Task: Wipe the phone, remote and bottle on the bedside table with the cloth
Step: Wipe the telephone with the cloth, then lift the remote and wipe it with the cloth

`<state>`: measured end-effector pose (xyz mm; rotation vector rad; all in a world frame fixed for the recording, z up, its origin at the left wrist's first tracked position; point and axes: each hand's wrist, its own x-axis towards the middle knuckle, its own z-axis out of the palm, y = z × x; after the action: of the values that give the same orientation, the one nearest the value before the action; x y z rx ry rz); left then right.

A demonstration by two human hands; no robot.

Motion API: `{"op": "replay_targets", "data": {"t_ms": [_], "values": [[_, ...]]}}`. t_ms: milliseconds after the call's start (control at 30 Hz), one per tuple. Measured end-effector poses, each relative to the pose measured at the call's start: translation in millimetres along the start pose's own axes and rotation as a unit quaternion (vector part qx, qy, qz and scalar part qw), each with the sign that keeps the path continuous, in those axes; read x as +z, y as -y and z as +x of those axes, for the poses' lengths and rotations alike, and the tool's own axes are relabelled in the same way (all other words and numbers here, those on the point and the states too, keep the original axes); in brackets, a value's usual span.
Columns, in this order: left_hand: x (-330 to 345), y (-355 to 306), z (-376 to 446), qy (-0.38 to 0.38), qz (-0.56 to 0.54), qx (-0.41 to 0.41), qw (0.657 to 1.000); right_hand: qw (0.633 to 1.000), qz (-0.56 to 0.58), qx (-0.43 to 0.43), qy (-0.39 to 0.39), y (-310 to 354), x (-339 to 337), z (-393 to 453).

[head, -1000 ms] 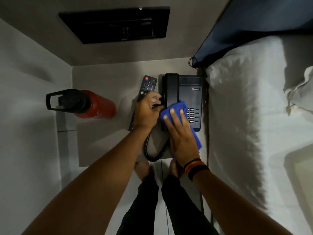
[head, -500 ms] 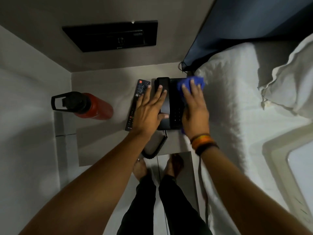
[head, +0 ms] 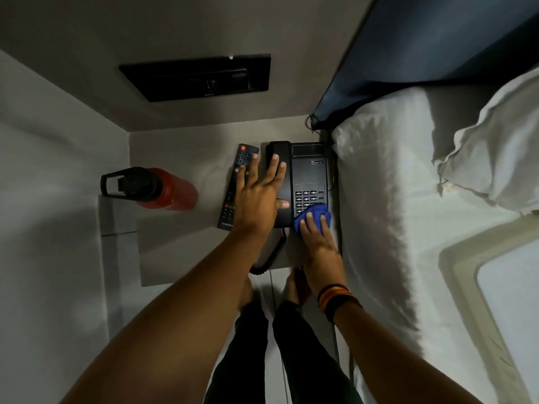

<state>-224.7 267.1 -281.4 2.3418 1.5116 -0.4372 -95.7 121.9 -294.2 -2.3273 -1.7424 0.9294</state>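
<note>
A black desk phone sits at the right of the grey bedside table, its coiled cord hanging over the front edge. My left hand lies flat, fingers spread, on the handset and partly over the black remote beside it. My right hand presses a bunched blue cloth on the phone's near right corner, over the lower keypad. A red bottle with a black lid and loop handle stands at the table's left.
A bed with white sheets and a pillow runs along the right, close to the phone. A dark headboard rises behind it. A black wall panel hangs above the table. My legs and bare feet are below.
My right hand has drawn the cloth from the phone's far right corner back down to its near right corner. My left hand stays flat on the handset.
</note>
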Motion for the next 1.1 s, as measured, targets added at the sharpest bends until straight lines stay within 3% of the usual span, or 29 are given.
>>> {"op": "replay_targets", "data": {"t_ms": [67, 167, 233, 400, 500, 633, 733, 800, 867, 900, 1000, 1100], "values": [[0.5, -0.3, 0.1, -0.003, -0.005, -0.001, 1.0, 0.999, 0.032, 0.018, -0.014, 4.7, -16.3, 5.0], [4.6, 1.5, 1.0, -0.008, -0.014, -0.001, 1.0, 0.988, 0.071, 0.026, -0.131, 18.0, -45.1, 45.9], [6.6, 2.4, 1.7, -0.017, -0.023, 0.001, 1.0, 0.985, 0.066, 0.007, -0.16, 29.5, -60.1, 91.8], [5.0, 2.3, 4.6, -0.018, -0.023, -0.001, 1.0, 0.999, 0.016, -0.03, -0.034, 37.5, -55.1, 142.4], [6.2, 3.1, 4.0, -0.013, -0.017, 0.005, 1.0, 0.999, -0.005, -0.023, -0.045, 20.9, -27.1, 91.6], [4.2, 4.1, 3.2, -0.005, -0.022, 0.013, 1.0, 0.999, -0.033, -0.012, 0.027, -1.8, -5.1, 9.9], [6.8, 11.9, -2.5, -0.01, -0.12, 0.029, 0.992, 0.997, -0.012, 0.026, 0.072, -6.9, -9.2, -13.7], [13.7, 21.5, -15.2, -0.082, -0.224, -0.005, 0.971, 0.997, 0.039, 0.052, 0.036, -1.9, -19.9, -18.2], [23.2, 33.0, -30.2, -0.167, -0.262, -0.111, 0.944, 0.992, 0.104, 0.07, -0.032, 9.6, -33.1, -19.0], [28.9, 38.1, -35.2, -0.172, -0.253, -0.165, 0.938, 0.986, 0.135, 0.07, -0.068, 16.9, -39.3, -17.9], [42.5, 46.6, -38.5, -0.091, -0.212, -0.225, 0.947, 0.974, 0.187, 0.042, -0.125, 40.1, -54.8, -4.2], [48.2, 52.9, -32.1, -0.067, -0.276, -0.23, 0.931, 0.967, 0.22, 0.012, -0.127, 62.2, -64.8, 14.5]]}}
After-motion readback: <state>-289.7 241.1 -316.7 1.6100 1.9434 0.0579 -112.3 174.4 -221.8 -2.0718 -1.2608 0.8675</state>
